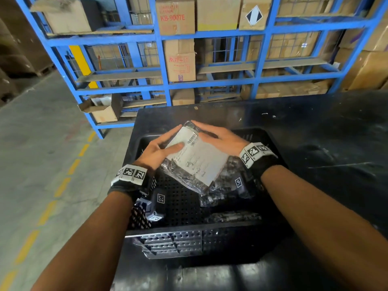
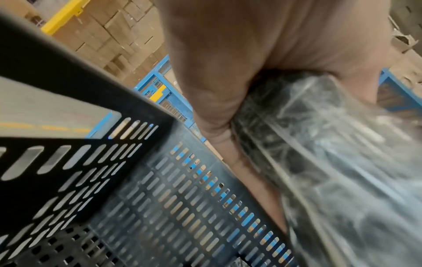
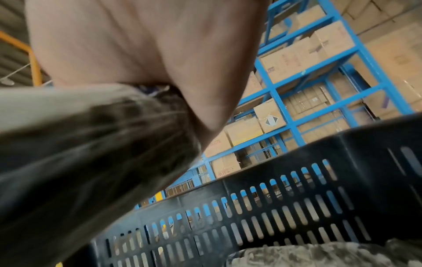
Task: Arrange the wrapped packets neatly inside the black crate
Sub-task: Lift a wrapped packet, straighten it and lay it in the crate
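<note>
Both hands hold one wrapped packet (image 1: 197, 160), clear plastic over dark parts with a white printed label, tilted above the black crate (image 1: 168, 231). My left hand (image 1: 161, 150) grips its left end, thumb on the label. My right hand (image 1: 220, 139) holds the far right edge, fingers stretched along it. In the left wrist view the packet (image 2: 319, 144) runs under my left hand (image 2: 228, 54), beside the crate wall (image 2: 114, 180). In the right wrist view my right hand (image 3: 137, 45) wraps the blurred packet (image 3: 91, 144). More packets (image 1: 222, 196) lie on the crate floor at the right.
The crate stands on a black table (image 1: 315, 133) that stretches to the right. Blue shelving (image 1: 163, 59) full of cardboard boxes stands behind it. An open carton (image 1: 102, 110) sits on a low shelf. Concrete floor (image 1: 42, 143) with yellow dashes lies to the left.
</note>
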